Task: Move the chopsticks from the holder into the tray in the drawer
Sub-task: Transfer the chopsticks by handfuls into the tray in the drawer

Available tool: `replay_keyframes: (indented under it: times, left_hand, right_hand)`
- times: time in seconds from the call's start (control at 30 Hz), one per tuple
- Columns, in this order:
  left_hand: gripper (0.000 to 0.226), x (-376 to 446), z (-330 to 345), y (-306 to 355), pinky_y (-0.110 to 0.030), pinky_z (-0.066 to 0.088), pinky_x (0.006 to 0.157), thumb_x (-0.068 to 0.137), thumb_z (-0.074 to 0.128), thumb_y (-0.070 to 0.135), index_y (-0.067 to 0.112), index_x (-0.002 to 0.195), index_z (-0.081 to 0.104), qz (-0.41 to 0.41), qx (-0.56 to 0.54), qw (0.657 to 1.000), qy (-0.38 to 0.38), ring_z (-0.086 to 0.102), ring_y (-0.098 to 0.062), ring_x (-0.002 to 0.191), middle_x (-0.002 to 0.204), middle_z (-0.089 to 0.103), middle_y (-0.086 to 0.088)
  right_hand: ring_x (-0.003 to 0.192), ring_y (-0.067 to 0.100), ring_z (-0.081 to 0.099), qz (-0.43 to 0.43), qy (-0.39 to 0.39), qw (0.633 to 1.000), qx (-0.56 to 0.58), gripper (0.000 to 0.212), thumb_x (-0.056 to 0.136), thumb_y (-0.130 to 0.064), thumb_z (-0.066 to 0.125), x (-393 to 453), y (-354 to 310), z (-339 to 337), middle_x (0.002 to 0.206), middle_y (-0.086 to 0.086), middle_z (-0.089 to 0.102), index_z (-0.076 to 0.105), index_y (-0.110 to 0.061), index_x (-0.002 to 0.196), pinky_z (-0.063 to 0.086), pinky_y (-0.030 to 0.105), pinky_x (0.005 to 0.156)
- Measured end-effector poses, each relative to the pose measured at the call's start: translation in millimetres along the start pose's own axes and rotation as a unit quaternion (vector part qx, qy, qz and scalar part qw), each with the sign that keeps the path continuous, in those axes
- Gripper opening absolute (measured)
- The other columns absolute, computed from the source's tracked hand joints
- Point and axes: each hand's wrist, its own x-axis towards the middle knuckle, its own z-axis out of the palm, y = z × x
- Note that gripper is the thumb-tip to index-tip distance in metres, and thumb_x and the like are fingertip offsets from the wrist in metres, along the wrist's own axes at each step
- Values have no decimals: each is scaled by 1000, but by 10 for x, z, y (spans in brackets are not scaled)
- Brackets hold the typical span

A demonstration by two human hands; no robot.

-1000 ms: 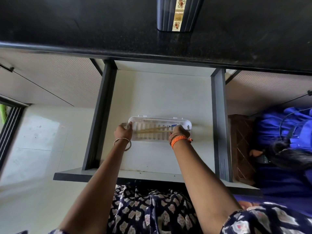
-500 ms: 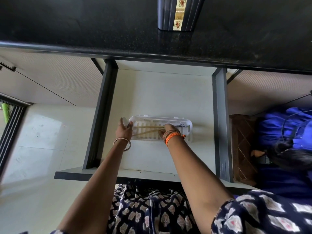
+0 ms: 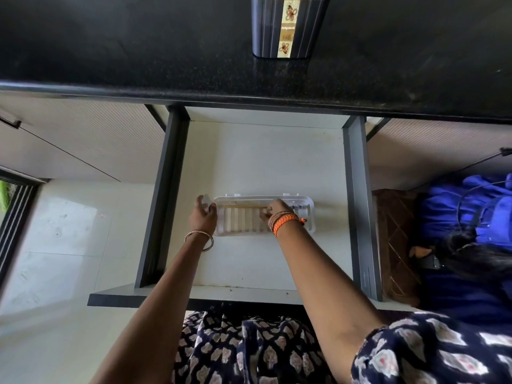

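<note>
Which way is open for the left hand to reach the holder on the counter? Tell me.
Probably straight up and forward. The left hand is open at the tray's left end, holding nothing, and nothing stands between it and the holder, though the counter's edge overhangs the drawer.

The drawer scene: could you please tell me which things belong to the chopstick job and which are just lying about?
Job: chopsticks, tray, drawer, holder, left hand, right hand.

Lying about: blue cloth, brown mat, worktop.
</note>
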Motion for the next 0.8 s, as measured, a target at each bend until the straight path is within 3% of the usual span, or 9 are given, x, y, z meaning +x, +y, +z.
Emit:
replay_keyframes:
  times: [0.07,0.13,0.23,0.33,0.5,0.57,0.67,0.73,0.8]
  left_hand:
    - [43,-8,2,119,-36,41,96,91,44,9,10,133,37,28,-14,999,28,53,-36,116,133,53,-19]
    - [44,-10,-10,294,-36,41,96,86,45,1,7,130,40,80,-24,995,63,53,-33,116,131,54,-19]
    - [42,7,-52,724,-39,44,95,82,44,-5,4,123,47,192,-43,976,96,55,-31,113,124,57,-18]
    - [37,59,-126,1400,-40,49,94,82,42,-5,6,116,53,321,-58,940,94,58,-26,109,118,61,-15]
    - [35,197,-349,2723,-35,53,86,82,43,-1,8,112,57,499,-22,857,125,62,-24,97,110,65,-12]
    - [36,305,-412,3138,-37,52,85,84,45,4,10,119,54,524,17,844,116,61,-29,97,117,61,-13]
    - [41,555,-447,3500,-38,43,101,88,48,7,11,128,49,525,104,839,98,52,-30,118,132,53,-12]
    - [39,737,-452,3576,-40,40,105,88,50,7,10,127,52,531,155,828,97,49,-30,123,133,54,-13]
    - [34,900,-458,3584,-42,42,103,87,52,8,10,121,57,542,171,817,101,53,-30,118,128,59,-12]
  right_hand:
    - [66,24,53,3,15,1000,-18,20,89,-2,36,-92,-48,-14,75,10,47,46,-4,73,54,34,74]
    - [56,20,48,-15,-11,999,-49,19,85,-3,39,-178,-153,-27,66,8,47,46,-6,68,48,32,59]
    - [55,17,54,-98,-57,989,-95,24,87,-5,46,-381,-534,46,64,5,54,50,-11,64,45,26,57]
    - [58,13,55,-241,-83,963,-93,22,90,-7,52,-682,-1254,192,66,3,57,54,-17,70,47,24,56]
    - [53,8,54,-470,-20,881,-49,21,86,-5,53,-986,-2597,479,63,1,59,61,-17,71,47,21,48]
    - [60,11,57,-509,34,859,-50,17,86,-5,53,-922,-3077,636,69,3,62,68,-10,81,51,25,57]
    - [70,20,53,-529,84,840,-87,25,86,-9,55,-706,-3559,869,73,10,57,69,12,90,51,36,68]
    - [68,21,50,-528,95,836,-113,32,87,-15,60,-545,-3748,1009,70,14,52,67,16,90,53,45,71]
    - [65,20,49,-529,92,833,-134,36,85,-22,65,-411,-3892,1135,67,14,52,69,13,81,54,46,68]
